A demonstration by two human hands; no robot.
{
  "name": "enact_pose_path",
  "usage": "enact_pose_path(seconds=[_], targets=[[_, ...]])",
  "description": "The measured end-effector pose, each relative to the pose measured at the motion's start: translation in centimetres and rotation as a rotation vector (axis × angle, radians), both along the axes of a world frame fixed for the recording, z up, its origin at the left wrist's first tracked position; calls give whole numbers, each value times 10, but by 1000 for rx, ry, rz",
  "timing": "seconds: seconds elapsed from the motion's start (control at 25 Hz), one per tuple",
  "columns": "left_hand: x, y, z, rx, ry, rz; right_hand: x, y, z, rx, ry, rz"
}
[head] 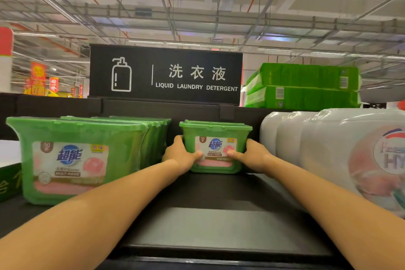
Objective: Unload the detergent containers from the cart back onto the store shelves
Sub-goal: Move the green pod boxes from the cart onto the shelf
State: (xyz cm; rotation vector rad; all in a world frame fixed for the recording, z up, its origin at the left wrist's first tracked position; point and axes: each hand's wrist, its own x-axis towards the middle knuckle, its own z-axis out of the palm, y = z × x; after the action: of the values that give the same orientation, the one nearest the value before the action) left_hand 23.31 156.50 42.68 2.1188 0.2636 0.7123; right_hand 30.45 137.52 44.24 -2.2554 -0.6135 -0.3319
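I see a store hall with a ceiling of open trusses and strip lights across the whole upper frame. Below it, a black shelf (219, 215) fills the lower centre, its front lip along the bottom edge. A black sign (166, 74) reading LIQUID LAUNDRY DETERGENT stands behind it at centre. At right, white wrapped bottles (328, 149) line the shelf; at left stands a row of green tubs (72, 160). Between them runs a bare lane of shelf, wide enough for both my forearms. Stacked green packs (304, 85) lie at upper right. At the far end of the lane, the green detergent tub (215, 147) seems to rest upright on the shelf. My left hand (179, 153) and right hand (252, 155) grip its sides, thumbs pressed on the front label.
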Motion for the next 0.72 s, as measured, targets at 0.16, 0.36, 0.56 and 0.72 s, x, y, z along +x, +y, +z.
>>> enact_pose_path(seconds=[0.16,0.36,0.56,0.72], targets=[[-5,-3,-1,-54,24,21,-11,-2,-3,43,2,-39],[-18,-5,-2,-71,-17,9,-26,-7,-7,62,-14,-57],[-34,-7,6,22,48,-29,-38,-10,3,10,-47,-104],[-64,-14,15,120,-13,-4,-67,-28,12,-98,-177,-174]])
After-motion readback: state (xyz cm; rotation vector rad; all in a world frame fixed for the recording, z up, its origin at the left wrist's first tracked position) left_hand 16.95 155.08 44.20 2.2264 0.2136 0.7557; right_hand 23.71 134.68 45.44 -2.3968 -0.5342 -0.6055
